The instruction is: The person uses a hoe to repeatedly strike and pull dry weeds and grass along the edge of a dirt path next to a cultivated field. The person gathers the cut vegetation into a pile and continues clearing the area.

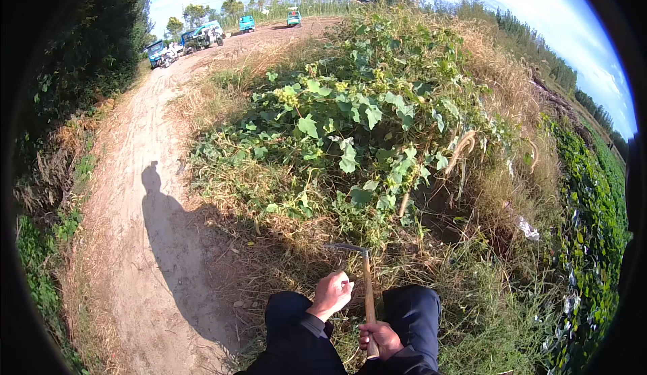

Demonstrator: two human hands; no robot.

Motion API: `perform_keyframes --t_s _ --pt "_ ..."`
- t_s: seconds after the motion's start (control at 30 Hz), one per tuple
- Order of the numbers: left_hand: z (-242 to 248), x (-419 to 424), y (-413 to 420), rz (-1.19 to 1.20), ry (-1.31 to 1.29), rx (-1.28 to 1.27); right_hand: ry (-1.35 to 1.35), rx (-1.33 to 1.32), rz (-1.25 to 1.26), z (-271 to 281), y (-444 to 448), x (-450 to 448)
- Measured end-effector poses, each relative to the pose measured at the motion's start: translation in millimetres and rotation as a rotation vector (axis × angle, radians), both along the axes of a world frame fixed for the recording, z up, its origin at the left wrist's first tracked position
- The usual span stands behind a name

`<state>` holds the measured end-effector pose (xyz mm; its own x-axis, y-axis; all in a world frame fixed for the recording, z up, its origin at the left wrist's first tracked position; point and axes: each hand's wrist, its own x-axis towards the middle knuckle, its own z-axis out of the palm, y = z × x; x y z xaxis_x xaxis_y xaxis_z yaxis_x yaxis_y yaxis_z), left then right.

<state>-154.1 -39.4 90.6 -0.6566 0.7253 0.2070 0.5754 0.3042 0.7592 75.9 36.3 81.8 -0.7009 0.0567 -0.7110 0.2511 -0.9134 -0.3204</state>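
My right hand (380, 339) is closed around the lower end of the wooden handle of a sickle (369, 289), low in the view between my knees. The handle points away from me, and its thin metal blade extends to the left over dry grass. My left hand (332, 294) is raised to the left of the handle, apart from it, with its fingers curled; whether anything small is between them cannot be told. Beyond the blade stands a mound of broad-leaved green plants (349, 117) mixed with dry grass.
A dirt path (131, 213) runs along the left, with my shadow on it. Dark trees (76, 46) border the path. Several small vehicles (202, 37) stand at its far end. A white scrap (528, 229) lies in weeds at right, beside low green crop rows (596, 213).
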Motion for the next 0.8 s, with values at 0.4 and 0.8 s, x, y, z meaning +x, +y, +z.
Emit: perform_keyframes --t_s 0.4,0.8 --pt "8.4 31.5 -12.3 -0.018 0.008 0.139 -0.117 0.068 -0.013 -13.0 -2.1 26.9" --pt "146.6 -63.0 -65.4 0.055 -0.767 0.433 0.008 0.248 0.014 43.0 -30.6 -7.7"
